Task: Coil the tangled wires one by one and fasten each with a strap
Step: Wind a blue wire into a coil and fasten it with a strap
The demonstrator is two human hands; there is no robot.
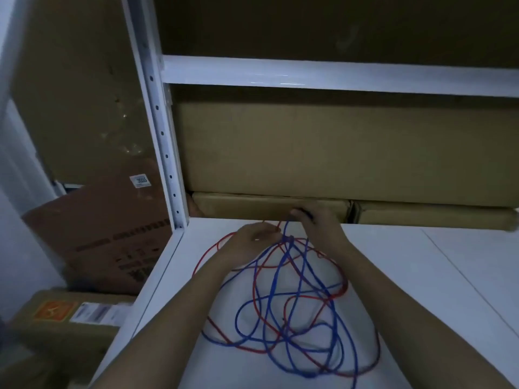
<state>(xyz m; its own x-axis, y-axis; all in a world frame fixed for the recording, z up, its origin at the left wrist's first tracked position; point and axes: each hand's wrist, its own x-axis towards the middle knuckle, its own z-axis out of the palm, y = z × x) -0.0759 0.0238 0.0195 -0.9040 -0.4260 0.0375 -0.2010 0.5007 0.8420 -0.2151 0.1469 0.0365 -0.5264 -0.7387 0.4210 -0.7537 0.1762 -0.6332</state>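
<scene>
Smooth white metal shelf (393, 262); matt brown cardboard boxes (337, 150); plastic-coated wires (280, 304).

A red wire (254, 290) and a blue wire (276, 304) are seen looped through one another on a plain white shelf (421, 290), framed by a white upright (161, 130) with a row of dark holes. Plain brown cardboard boxes (337, 153) are noted behind. A box (53, 313) at lower left is marked with an orange square label.

2 hands (257, 238) (317, 226), tangled wires (289, 310), white shelf (421, 276)
</scene>
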